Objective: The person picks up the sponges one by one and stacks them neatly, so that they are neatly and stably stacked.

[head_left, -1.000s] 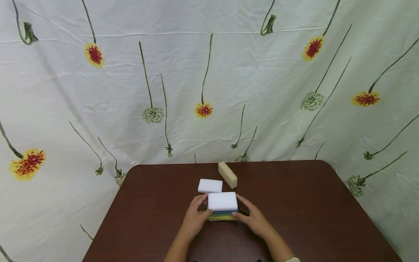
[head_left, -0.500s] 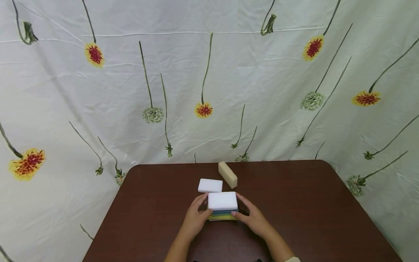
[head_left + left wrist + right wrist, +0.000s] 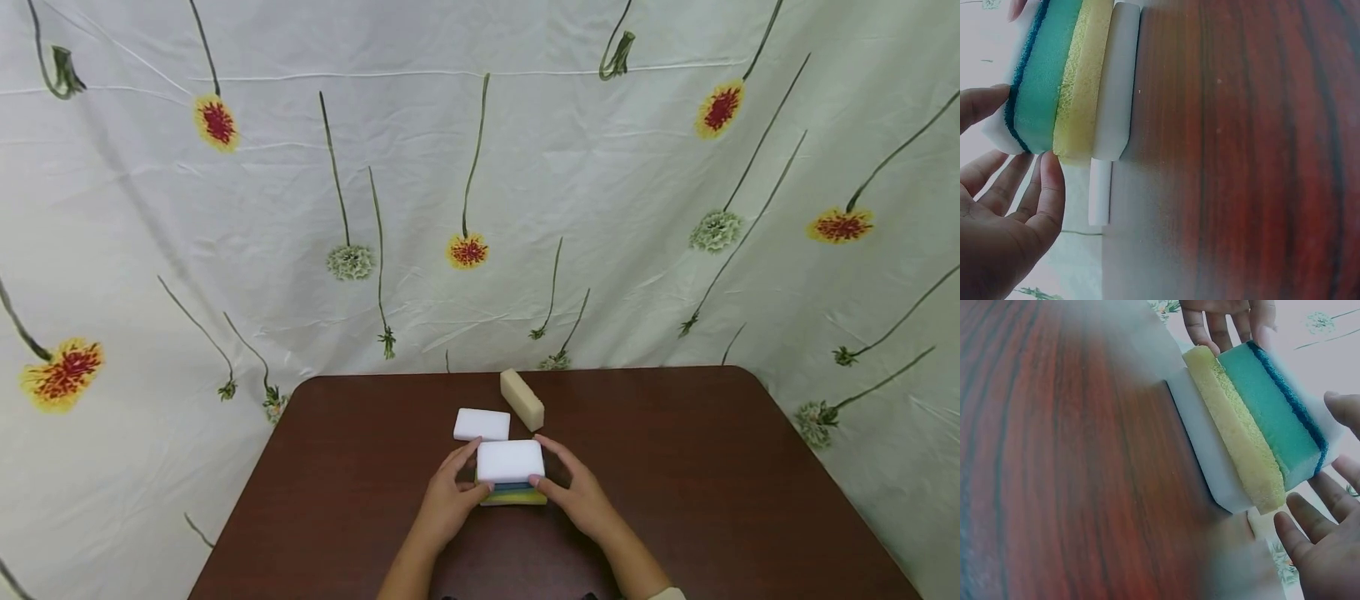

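Observation:
A stack of sponges stands on the table before me. Its lowest layer is a white sponge (image 3: 1116, 94), topped by a yellow sponge (image 3: 1085, 87). Above these lies a teal sponge (image 3: 1044, 81) with a dark blue scouring side, and a white sponge (image 3: 511, 460) crowns the stack. My left hand (image 3: 448, 504) holds the left end of the top white sponge, thumb at the near edge and fingers toward the far corner. At the right end, my right hand (image 3: 588, 504) holds it in mirrored fashion. The stack hides parts of the fingers in the head view.
Behind the stack, a second white sponge (image 3: 482, 425) lies flat on the brown table (image 3: 675, 467). A beige block-shaped sponge (image 3: 522, 400) sits near the far table edge. A flowered cloth (image 3: 420, 208) hangs beyond the table.
Both thumbs have shifted slightly up and inward onto the near edge of the top white sponge. The fingertips have closed in at its far corners. The stack stays in place.

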`<state>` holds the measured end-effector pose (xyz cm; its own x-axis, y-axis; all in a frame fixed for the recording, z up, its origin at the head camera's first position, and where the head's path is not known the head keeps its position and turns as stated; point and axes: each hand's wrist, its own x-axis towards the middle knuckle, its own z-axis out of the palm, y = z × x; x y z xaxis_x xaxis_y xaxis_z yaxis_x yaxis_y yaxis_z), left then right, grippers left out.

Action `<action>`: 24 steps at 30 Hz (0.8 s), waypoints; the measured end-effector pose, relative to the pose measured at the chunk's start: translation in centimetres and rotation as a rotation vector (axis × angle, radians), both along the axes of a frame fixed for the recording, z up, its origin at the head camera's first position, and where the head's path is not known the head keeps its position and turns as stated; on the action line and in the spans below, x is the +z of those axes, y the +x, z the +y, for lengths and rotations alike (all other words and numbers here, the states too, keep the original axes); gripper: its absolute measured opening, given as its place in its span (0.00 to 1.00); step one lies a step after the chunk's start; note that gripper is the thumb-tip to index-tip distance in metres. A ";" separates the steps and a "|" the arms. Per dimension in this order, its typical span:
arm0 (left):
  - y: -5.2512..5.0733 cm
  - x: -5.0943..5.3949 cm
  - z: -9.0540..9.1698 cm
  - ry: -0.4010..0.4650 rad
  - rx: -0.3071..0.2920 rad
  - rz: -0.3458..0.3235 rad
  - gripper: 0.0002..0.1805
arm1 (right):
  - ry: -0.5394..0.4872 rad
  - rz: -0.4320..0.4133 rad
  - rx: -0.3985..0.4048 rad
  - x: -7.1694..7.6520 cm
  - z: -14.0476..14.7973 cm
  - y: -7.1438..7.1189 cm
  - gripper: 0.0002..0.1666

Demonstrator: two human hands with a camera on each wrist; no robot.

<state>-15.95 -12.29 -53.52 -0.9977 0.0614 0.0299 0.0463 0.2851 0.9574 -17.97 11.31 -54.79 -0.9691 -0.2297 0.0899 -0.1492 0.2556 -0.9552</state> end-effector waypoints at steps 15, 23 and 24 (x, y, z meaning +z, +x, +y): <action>0.0 -0.2 -0.2 -0.018 0.010 -0.037 0.40 | -0.047 -0.023 0.017 -0.3 -0.5 0.1 0.36; 0.1 -0.4 -0.1 0.024 0.004 -0.065 0.41 | -0.024 -0.048 0.002 -0.7 -0.4 0.1 0.35; 0.1 -0.5 -0.1 0.024 0.003 -0.067 0.41 | -0.025 -0.048 0.003 -0.7 -0.4 0.1 0.35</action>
<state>-15.83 -12.40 -53.98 -0.9976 0.0586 -0.0356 -0.0191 0.2618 0.9649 -17.90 10.95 -55.54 -0.9717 -0.2313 0.0488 -0.1035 0.2307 -0.9675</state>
